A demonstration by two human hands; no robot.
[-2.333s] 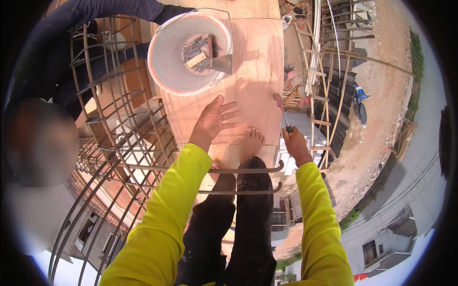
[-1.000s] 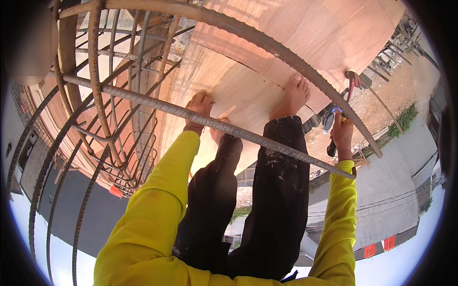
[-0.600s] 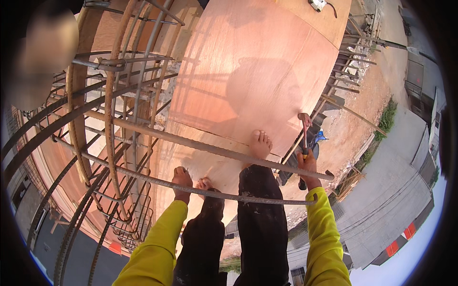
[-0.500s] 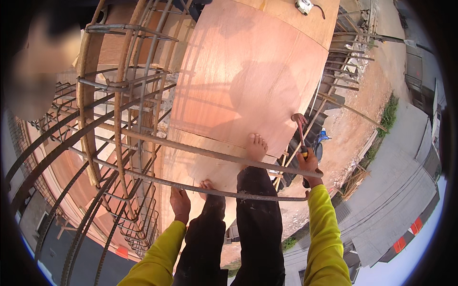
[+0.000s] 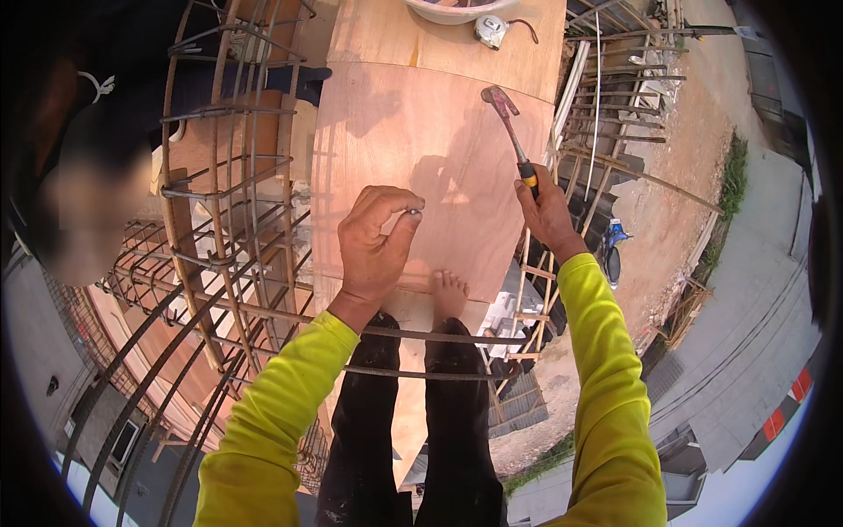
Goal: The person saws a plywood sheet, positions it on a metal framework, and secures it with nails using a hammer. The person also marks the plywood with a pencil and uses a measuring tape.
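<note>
My right hand (image 5: 546, 213) is wrapped round the black and yellow grip of a claw hammer (image 5: 516, 137). Its worn reddish head points away from me over the plywood sheet (image 5: 378, 132). My left hand (image 5: 378, 241) is raised above the same sheet, thumb and forefinger pinched together. A small shiny tip shows between those fingers, too small to name. Below both hands, bent steel reinforcing bars (image 5: 430, 336) cross in front of my legs. My bare foot (image 5: 450, 294) stands on the wood.
A tied rebar cage (image 5: 215, 184) rises on the left, with another person (image 5: 97, 193) beyond it. A tape measure (image 5: 492, 32) and a white basin (image 5: 457, 10) sit at the far end. On the right, past the sheet's edge, lie bamboo poles (image 5: 637, 176) and ground far below.
Both hands have risen from beside the bars to above the plywood, the right one carrying the hammer. My left fingers are now pinched. The view has shifted, bringing the basin in.
</note>
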